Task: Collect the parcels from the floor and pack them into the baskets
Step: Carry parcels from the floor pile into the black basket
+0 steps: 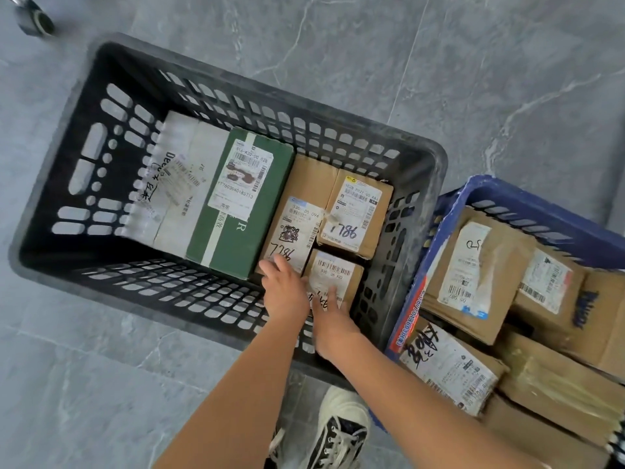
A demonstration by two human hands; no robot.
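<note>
A black plastic basket (233, 79) stands on the grey floor. Inside it lie a white parcel (176, 184), a green box (243, 201), a flat brown parcel (297, 211), a labelled brown box (355, 214) and a small brown parcel (334, 272) in the near right corner. Both my hands reach into that corner. My left hand (284, 289) lies with straight fingers against the small parcel's left side. My right hand (333, 321) holds the small parcel at its near edge, thumb on the label; its fingers are hidden.
A blue basket (507, 192) touches the black one on the right and holds several brown parcels. My shoe (341, 431) stands just in front of the black basket. A caster wheel (35, 22) shows at the top left. Grey marbled floor tiles surround the baskets.
</note>
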